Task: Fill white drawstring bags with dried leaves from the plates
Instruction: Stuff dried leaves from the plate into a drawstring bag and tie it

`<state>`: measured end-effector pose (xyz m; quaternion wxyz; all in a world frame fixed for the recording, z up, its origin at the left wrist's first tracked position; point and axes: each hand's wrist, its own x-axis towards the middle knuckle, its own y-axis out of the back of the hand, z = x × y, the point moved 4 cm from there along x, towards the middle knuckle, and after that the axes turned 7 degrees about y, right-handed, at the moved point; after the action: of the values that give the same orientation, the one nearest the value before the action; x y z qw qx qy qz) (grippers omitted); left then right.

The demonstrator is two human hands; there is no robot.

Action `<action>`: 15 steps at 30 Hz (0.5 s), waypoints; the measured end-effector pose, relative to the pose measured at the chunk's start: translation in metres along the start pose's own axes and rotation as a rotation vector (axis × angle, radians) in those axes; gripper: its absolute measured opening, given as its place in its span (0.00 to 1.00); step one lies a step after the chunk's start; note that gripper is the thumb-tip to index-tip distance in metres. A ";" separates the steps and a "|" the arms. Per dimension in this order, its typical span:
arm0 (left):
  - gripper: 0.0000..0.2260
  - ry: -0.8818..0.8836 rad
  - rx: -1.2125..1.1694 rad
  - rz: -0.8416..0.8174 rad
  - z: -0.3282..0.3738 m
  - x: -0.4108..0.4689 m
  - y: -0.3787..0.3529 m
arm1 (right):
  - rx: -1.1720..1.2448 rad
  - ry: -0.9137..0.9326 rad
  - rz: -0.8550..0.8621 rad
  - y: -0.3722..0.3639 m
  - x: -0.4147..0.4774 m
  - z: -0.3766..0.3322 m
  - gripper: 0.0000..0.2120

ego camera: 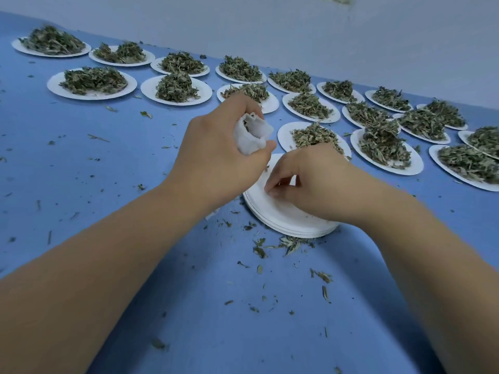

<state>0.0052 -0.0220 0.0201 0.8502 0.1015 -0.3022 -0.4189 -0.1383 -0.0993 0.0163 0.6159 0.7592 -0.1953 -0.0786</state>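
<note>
The left grip point(216, 147) sits at the centre of the frame, raised above the blue bench point(108, 184). Its fingers and thumb are curled round a white bag point(252, 133). The bag is bunched in the fist, with its crumpled mouth gaping toward the upper right and something dark showing inside (too shaded to say more).

Just below and to the right, the right grip point(305, 179) hangs palm down over a stack of empty plates point(270, 214). Its fingers are curled and the tips are drawn together on or just above the top plate. Whether they pinch any leaf there cannot be told. The two grips are close together, and the left thumb is near the right knuckles.

Loaded plates point(54, 86) run in rows across the upper part of the frame, from the upper left down to the right edge. Each carries a heap of dried leaves point(93, 80). The nearest plate point(283, 136) lies just above the right grip and beside the bag.

Leaf scraps point(291, 242) are scattered on the bench, thickest just below the stack and thinner toward the left edge and the bottom. Both bare forearms reach in from the lower corners. A pale wall point(324, 36) fills the top of the frame.
</note>
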 end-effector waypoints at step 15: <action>0.13 0.070 -0.012 0.011 -0.014 0.009 0.002 | -0.005 -0.091 -0.044 0.008 -0.034 0.007 0.25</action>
<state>0.0191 -0.0288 0.0135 0.8632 0.1093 -0.2706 -0.4120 -0.1735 -0.0933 0.0186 0.6066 0.7573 -0.2062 -0.1267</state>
